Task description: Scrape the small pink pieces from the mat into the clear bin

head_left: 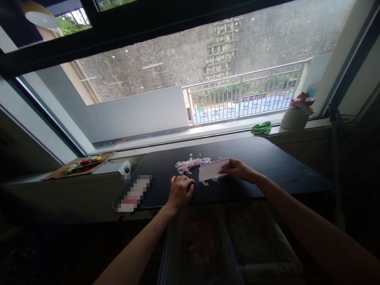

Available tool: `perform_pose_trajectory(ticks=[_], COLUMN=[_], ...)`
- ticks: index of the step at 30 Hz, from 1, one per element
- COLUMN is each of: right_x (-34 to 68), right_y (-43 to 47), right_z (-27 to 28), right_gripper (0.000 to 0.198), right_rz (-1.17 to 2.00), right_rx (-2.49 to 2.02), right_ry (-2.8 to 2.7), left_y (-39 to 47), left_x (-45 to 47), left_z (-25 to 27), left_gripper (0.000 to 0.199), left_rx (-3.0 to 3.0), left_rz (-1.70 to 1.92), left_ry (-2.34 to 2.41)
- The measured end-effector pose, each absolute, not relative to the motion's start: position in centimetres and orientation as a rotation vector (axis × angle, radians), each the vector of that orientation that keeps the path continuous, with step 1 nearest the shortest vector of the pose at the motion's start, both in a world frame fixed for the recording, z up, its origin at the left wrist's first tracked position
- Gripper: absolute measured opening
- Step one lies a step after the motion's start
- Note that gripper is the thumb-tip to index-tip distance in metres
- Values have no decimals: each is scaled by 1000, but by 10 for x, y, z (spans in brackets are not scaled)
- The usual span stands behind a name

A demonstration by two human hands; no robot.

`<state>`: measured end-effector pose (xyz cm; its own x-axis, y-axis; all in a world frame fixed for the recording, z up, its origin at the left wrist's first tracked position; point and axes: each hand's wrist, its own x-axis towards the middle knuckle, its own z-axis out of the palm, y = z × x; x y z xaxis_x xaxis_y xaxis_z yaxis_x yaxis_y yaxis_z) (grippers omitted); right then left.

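Note:
My right hand [237, 170] grips a pale, flat sheet like paper or thin card [210, 169] by its right end. The sheet is tilted over the dark table, and its lower edge is close to a few loose scraps [205, 183]. To its left lies a heap of small whitish-pink torn pieces [190, 164]. Just in front of that heap, my left hand [181, 190] rests on the tabletop with its fingers curled in. Whatever may be inside those fingers is hidden.
The black table [255, 158] stands below a large window. On its left end lies a blurred-out object [133, 194]. A green cloth [261, 127] and a white container [294, 115] with a red top are on the sill. Below the near edge sits a clear bin [166, 253].

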<state>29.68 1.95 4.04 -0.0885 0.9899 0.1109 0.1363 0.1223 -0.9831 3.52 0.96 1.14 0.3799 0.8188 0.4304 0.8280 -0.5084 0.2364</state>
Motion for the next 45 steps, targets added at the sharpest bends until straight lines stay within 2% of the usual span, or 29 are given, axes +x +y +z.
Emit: perform_pose_trajectory(ticks=[6, 12, 22, 29, 36, 45], right_x=[334, 324, 330, 336, 374, 381], right_y=[15, 26, 7, 11, 8, -12], right_z=[42, 39, 51, 45, 39, 50], right_gripper=[28, 28, 40, 38, 40, 33], right_rz=[1087, 947, 1091, 1112, 1078, 1289], right_rx=[-1267, -1362, -1302, -1321, -1397, -1500], right_ry=[-1408, -1357, -1445, -1599, -1264, -1354], left_y=[4, 3, 2, 2, 3, 2], left_x=[38, 38, 39, 39, 37, 36], left_z=[8, 5, 5, 5, 6, 7], left_gripper=[18, 18, 18, 18, 20, 18], left_rx=[-2514, -2473, -2470, -2452, -2456, -2448], left_rz=[-819, -827, -843, -837, -829, -835], left_ry=[-1460, -1417, -1407, -1413, -1381, -1341])
